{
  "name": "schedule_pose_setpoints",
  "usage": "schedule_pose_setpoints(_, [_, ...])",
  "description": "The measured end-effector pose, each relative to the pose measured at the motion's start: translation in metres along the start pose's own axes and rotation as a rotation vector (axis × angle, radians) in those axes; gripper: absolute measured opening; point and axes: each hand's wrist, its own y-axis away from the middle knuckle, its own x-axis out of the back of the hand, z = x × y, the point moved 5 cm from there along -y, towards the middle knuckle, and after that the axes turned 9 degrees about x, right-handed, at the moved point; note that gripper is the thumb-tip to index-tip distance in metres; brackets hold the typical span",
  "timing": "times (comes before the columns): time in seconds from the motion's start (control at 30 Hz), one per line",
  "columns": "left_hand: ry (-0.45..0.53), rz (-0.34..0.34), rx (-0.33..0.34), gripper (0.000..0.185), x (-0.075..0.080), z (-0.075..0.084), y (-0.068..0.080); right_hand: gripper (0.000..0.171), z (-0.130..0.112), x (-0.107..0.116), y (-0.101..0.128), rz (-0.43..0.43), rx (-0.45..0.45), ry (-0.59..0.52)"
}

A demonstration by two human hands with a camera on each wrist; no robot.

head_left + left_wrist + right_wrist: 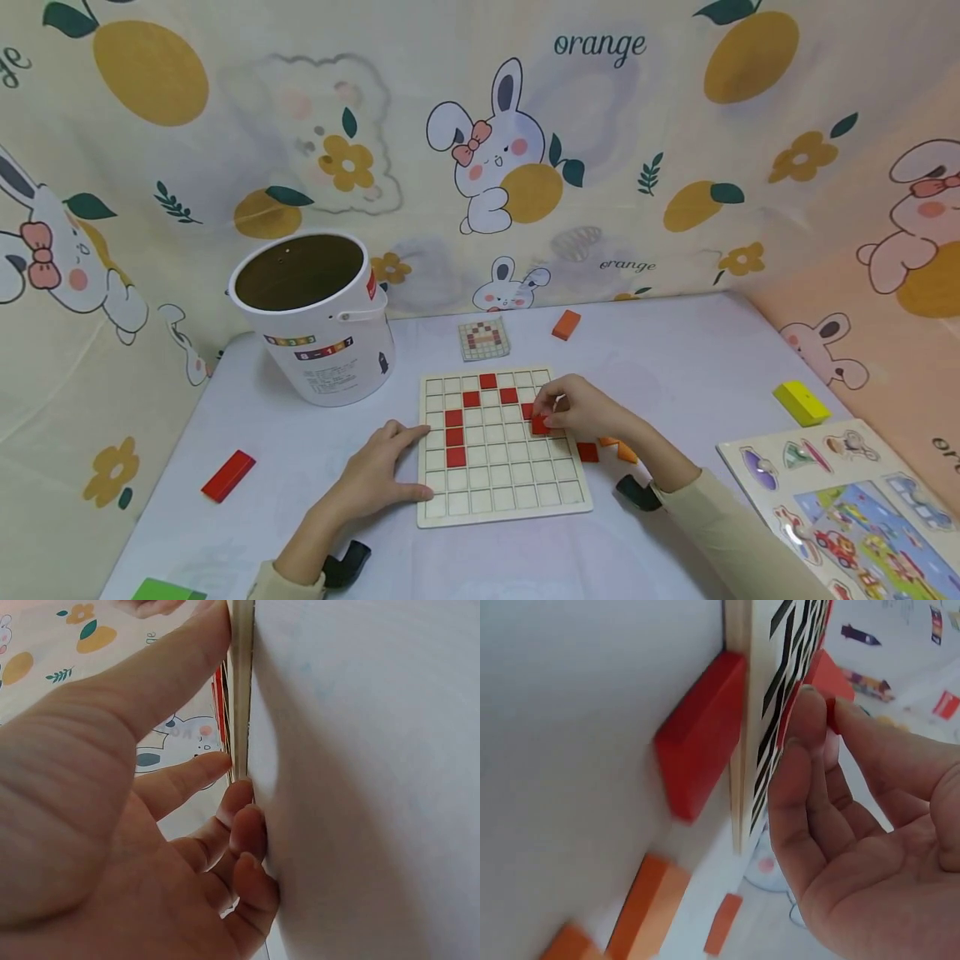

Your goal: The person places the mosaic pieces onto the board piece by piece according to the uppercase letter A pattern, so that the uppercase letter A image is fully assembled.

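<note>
On the tabletop (675, 367), the left hand (375, 475) lies flat-fingered against the board (498, 500), steadying its near-left edge. The right hand (581, 407) pinches a red tile (539, 426) over a right-side cell. Seven tiles sit placed; most cells remain bare. Pattern card (483, 338) lies beyond.

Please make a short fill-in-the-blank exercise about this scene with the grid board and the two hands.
1. The right hand pinches a small square tile whose colour is ____.
2. The left hand rests on the ____ edge of the grid board.
3. The white bucket stands upright behind the board and has no ____ on it.
4. The block lying alone near the picture puzzle is ____.

Missing words: red; left; lid; yellow
</note>
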Motion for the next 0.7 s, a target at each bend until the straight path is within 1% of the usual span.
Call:
schedule_pose_setpoints(0.17, [-0.004,0.003,-0.001,0.090,0.000,0.000,0.000,0.011,0.001,-0.005,-0.007,0.019,-0.040,0.030])
schedule_pose_setpoints(0.3, [-0.011,0.007,-0.002,0.090,0.000,-0.001,0.000,0.010,0.002,-0.007,-0.007,0.020,-0.074,0.095])
schedule_pose_setpoints(0.47, [-0.005,0.011,-0.001,0.091,0.000,-0.001,0.000,0.011,0.000,-0.008,-0.005,0.037,-0.080,0.157])
schedule_pose_setpoints(0.6, [-0.001,0.013,0.001,0.091,0.000,-0.001,-0.001,0.014,-0.002,-0.007,-0.001,0.057,-0.077,0.177])
schedule_pose_setpoints(0.7, [0.000,0.011,0.004,0.091,0.000,-0.001,-0.001,0.014,-0.001,-0.002,0.006,0.074,-0.068,0.165])
